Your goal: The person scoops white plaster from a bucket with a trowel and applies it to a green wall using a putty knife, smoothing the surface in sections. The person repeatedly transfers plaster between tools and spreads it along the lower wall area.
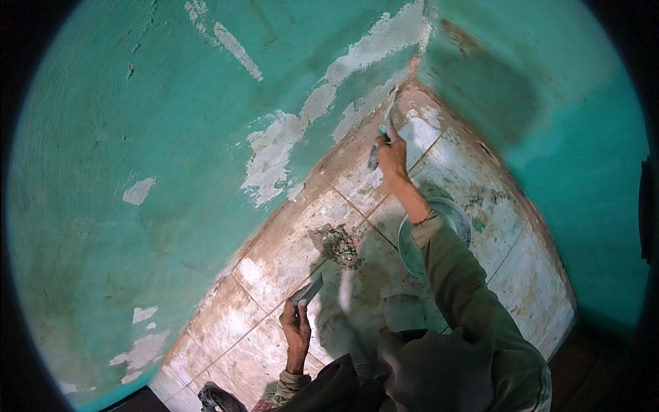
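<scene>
My right hand (pixel 392 156) reaches far out toward the corner, its fingers closed around the handle of a putty knife (pixel 390 110). The narrow blade, smeared with pale filler, is at the foot of the left wall, close to the corner. Lower down, my left hand (pixel 296 328) grips a flat grey blade (pixel 308 290) with a straight edge, held above the floor tiles; its handle is hidden by the fingers. White filler patches (pixel 274 154) spread over the green wall (pixel 185 206) above the floor edge.
A round pale basin (pixel 408 248) stands on the tiled floor (pixel 268 275), partly covered by my right forearm. Between my hands lies a small heap of rubble (pixel 338 245). A second green wall (pixel 583 158) rises at the right. Something dark (pixel 218 397) sits at the lower left.
</scene>
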Demonstrator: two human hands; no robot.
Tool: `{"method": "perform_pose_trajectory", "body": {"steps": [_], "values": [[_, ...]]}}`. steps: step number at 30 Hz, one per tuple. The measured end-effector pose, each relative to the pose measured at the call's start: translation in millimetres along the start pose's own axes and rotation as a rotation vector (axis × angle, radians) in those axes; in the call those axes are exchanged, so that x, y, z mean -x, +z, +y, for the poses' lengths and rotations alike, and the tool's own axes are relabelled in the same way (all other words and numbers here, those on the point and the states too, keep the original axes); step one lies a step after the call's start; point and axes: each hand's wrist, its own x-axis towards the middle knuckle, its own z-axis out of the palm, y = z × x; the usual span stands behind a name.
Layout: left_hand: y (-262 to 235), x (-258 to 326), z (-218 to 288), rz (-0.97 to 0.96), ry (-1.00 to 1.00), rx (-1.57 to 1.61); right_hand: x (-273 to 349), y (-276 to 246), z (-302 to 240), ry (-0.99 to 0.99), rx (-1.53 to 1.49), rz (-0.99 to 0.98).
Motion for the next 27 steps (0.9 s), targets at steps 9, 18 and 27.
{"method": "perform_pose_trajectory", "body": {"steps": [9,18,27], "values": [[4,-3,4,-0.026,-0.027,0.023,-34,-2,38,-0.121,0.201,0.048],[0,3,-8,-0.002,-0.041,0.006,12,36,35,-0.05,0.278,-0.058],[7,0,-12,-0.012,-0.034,0.034,31,38,53,-0.108,0.276,-0.135]]}}
